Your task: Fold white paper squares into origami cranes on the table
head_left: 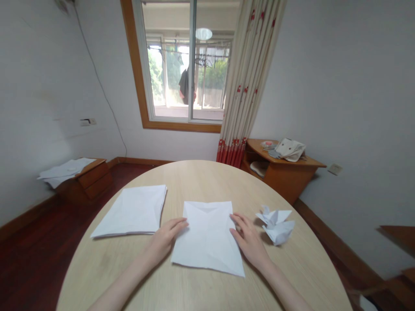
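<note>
A creased sheet of white paper [209, 237] lies on the round wooden table in front of me. At its left edge, my left hand [170, 231] rests with the fingertips touching the paper, fingers stretched out. My right hand [249, 237] touches the opposite edge, its thumb and fingers apart. To the left is a stack of white paper sheets [132, 210]. On the right, close to my right hand, sits a folded white paper bird [277, 224].
The round table [201, 177] has a pale wood top. Behind it, a brown corner cabinet [282, 172] carries a white bag [290, 149] beside the curtain [246, 86]. A low brown cabinet [94, 179] with papers stands at the left wall.
</note>
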`<state>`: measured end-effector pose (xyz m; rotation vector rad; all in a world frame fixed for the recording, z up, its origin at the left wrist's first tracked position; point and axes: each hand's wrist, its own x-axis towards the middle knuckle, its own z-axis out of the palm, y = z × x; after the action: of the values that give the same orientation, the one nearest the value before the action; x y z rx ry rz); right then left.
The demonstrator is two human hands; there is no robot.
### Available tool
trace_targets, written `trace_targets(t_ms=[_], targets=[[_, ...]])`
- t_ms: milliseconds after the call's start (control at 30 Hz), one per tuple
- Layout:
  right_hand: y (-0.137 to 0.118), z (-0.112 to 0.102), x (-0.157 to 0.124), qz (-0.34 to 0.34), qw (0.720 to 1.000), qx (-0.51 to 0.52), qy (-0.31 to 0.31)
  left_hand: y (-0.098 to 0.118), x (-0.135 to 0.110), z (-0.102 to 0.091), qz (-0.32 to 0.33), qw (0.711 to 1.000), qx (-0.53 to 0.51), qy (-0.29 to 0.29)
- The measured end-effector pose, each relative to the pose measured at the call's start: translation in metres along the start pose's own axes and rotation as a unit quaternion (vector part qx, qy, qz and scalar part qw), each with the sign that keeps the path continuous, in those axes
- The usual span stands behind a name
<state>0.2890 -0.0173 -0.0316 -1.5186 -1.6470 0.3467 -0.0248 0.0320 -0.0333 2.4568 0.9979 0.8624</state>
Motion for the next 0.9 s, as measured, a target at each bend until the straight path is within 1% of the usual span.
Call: trace_targets(t_ms=[67, 100, 133, 233, 333, 467, 567, 667, 767, 900], targets=[[-0.004, -0.007, 0.000, -0.012, 1.000, -0.005, -0.003, 0.001, -0.002, -0.004, 0.004, 0.999, -0.033, -0.029], [-0.007, -0.011, 0.000, -0.020, 1.000, 0.002, -0.017, 0.002, -0.002, -0.006, 0.003, 0.998, -0.047, -0.042], [-0.010, -0.015, 0.000, -0.025, 0.999, 0.013, -0.038, 0.003, -0.003, -0.009, -0.003, 0.997, -0.059, -0.052], [-0.017, -0.025, -0.002, -0.028, 0.988, 0.061, -0.140, 0.007, -0.003, -0.015, -0.032, 0.992, -0.089, -0.083], [-0.015, -0.029, -0.006, -0.008, 0.979, 0.079, -0.186, 0.010, -0.002, -0.020, -0.059, 0.986, -0.109, -0.109], [-0.013, -0.034, -0.009, 0.026, 0.974, 0.060, -0.219, 0.013, -0.001, -0.022, -0.062, 0.985, -0.100, -0.128], [-0.020, -0.043, -0.008, 0.048, 0.956, 0.038, -0.286, 0.017, -0.001, -0.025, -0.071, 0.983, -0.075, -0.154], [-0.028, -0.052, -0.005, 0.066, 0.939, 0.037, -0.336, 0.020, -0.001, -0.029, -0.098, 0.976, -0.058, -0.185], [-0.031, -0.055, -0.003, 0.070, 0.930, 0.038, -0.358, 0.023, -0.001, -0.032, -0.112, 0.973, -0.050, -0.197], [-0.028, -0.053, -0.002, 0.055, 0.925, 0.033, -0.375, 0.024, -0.003, -0.033, -0.100, 0.976, -0.038, -0.192]])
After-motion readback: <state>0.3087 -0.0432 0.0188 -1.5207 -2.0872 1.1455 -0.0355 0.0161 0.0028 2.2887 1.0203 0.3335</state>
